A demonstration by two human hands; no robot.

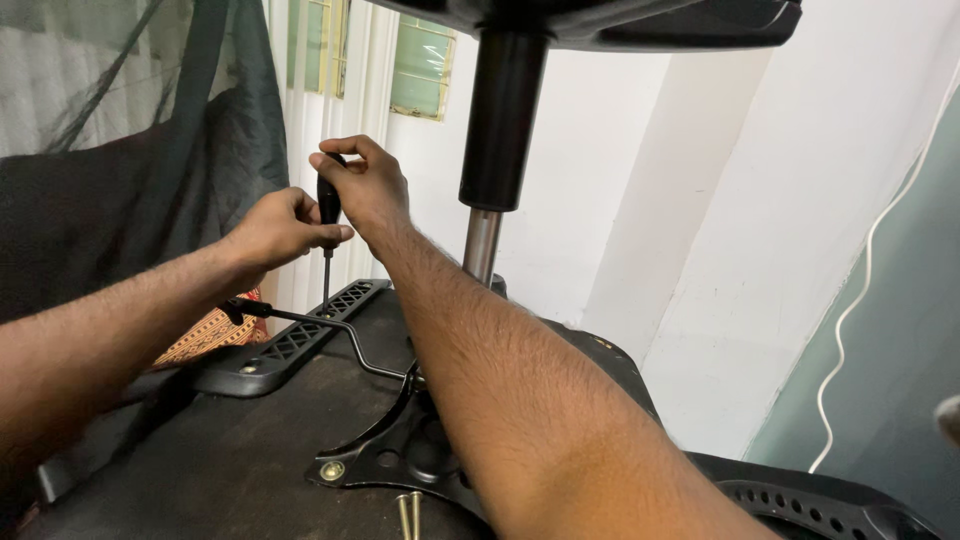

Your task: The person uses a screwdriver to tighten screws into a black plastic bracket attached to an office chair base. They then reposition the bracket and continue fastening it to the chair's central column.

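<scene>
An office chair lies upside down, its black seat underside (230, 450) facing up. A black-handled screwdriver (327, 225) stands upright over the black armrest bracket (290, 345). My right hand (365, 180) wraps the top of the handle. My left hand (285, 228) pinches the handle lower down. The shaft tip meets the slotted bracket. The chair's gas-lift column (498, 130) rises from the metal mounting plate (400, 450) beside my right forearm.
A bent metal lever (330, 325) runs across the seat underside to the plate. Two loose bolts (408, 515) lie at the front edge. A second black armrest (820, 500) sits at lower right. White wall and a white cable (850, 300) on the right; dark netting at left.
</scene>
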